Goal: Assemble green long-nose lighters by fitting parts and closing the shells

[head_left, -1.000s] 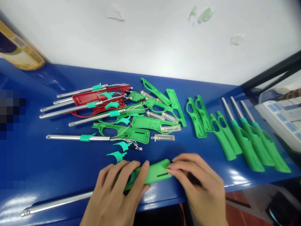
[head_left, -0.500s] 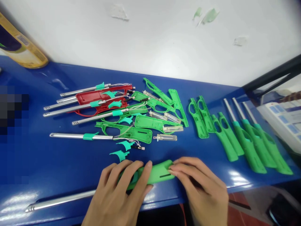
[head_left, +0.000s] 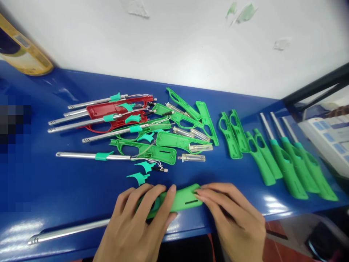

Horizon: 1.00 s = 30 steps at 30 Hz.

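Near the front edge lies a green gas lighter (head_left: 185, 200), its long metal tube (head_left: 71, 230) pointing left. My left hand (head_left: 144, 214) is wrapped over the handle near the trigger loop, covering much of it. With pinched fingers, my right hand (head_left: 229, 214) grips the handle's right end by the slot. Just above my left hand lie two loose teal triggers (head_left: 139, 177). A metal tube with a teal trigger and white wires (head_left: 81, 155) rests farther back. Beside it are a green handle half (head_left: 163, 154) and a clear fuel tank (head_left: 192, 157).
Red handle halves (head_left: 103, 111), tubes and green halves form a pile at the back. To the right lie several green handle halves (head_left: 265, 163) and three assembled lighters (head_left: 293, 174). A yellow container (head_left: 35, 60) stands back left against the white wall (head_left: 174, 36). The blue table's (head_left: 245, 198) front edge is close.
Both hands keep nearly the same hold on the lighter. The view has shifted very slightly; the parts on the table lie as before.
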Motion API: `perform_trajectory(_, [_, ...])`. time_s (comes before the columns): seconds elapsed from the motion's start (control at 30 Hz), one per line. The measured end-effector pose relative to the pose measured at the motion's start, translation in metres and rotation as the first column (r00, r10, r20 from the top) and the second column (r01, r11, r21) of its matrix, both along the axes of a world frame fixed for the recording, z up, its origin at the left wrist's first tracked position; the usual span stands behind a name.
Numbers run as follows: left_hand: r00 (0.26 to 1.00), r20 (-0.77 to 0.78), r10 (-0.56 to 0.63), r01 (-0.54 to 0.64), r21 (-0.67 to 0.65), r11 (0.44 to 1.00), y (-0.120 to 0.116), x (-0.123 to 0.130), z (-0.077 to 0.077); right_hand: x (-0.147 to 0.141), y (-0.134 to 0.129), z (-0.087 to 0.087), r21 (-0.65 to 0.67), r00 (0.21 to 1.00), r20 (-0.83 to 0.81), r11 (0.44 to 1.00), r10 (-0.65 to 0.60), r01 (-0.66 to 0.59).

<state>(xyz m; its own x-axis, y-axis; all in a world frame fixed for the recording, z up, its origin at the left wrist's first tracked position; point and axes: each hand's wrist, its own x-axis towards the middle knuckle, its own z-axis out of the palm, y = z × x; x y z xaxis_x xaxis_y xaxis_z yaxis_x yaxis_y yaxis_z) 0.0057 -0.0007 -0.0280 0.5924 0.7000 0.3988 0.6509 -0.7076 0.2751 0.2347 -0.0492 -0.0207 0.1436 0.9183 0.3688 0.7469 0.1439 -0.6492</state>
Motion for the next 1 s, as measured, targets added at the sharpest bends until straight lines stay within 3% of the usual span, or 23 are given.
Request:
perform_trajectory(0.2, [0.999, -0.024, -0.040, 0.038, -0.068, 0.997, -0.006, -0.006, -0.002, 0.001, -0.012, -0.006, 0.022, 1.000, -0.003, 1.000, 0.016, -0.016])
perform_trajectory(0.47, [0.997, -0.033, -0.065, 0.063, -0.045, 0.997, -0.005, -0.008, -0.003, 0.006, -0.013, -0.001, 0.012, 0.999, -0.029, 1.000, 0.025, -0.025])
perform_trajectory(0.6, [0.998, -0.031, -0.047, 0.045, -0.059, 0.997, -0.007, -0.008, -0.003, 0.000, -0.015, 0.006, 0.027, 0.991, -0.098, 0.996, -0.086, 0.089])
perform_trajectory(0.7, [0.999, -0.030, -0.043, 0.041, -0.065, 0.997, -0.006, -0.007, -0.002, -0.008, -0.013, 0.015, 0.006, 0.923, -0.289, 0.964, -0.254, 0.267])
perform_trajectory(0.77, [0.998, -0.037, -0.044, 0.041, -0.064, 0.997, -0.005, -0.006, -0.001, -0.008, -0.009, 0.021, -0.003, 0.893, -0.336, 0.948, -0.301, 0.318])
perform_trajectory(0.87, [0.998, -0.037, -0.052, 0.050, -0.052, 0.997, -0.005, -0.007, -0.002, 0.007, -0.001, 0.025, -0.021, 0.968, -0.086, 0.971, -0.237, 0.236])
perform_trajectory(0.93, [0.997, -0.040, -0.059, 0.057, -0.047, 0.997, -0.005, -0.008, -0.003, 0.020, 0.003, 0.023, -0.080, 0.977, 0.077, 0.976, -0.198, 0.204])
perform_trajectory(1.0, [0.996, -0.052, -0.067, 0.065, -0.039, 0.997, -0.006, -0.009, -0.003, 0.032, 0.005, 0.017, -0.121, 0.970, 0.134, 0.968, -0.203, 0.220])
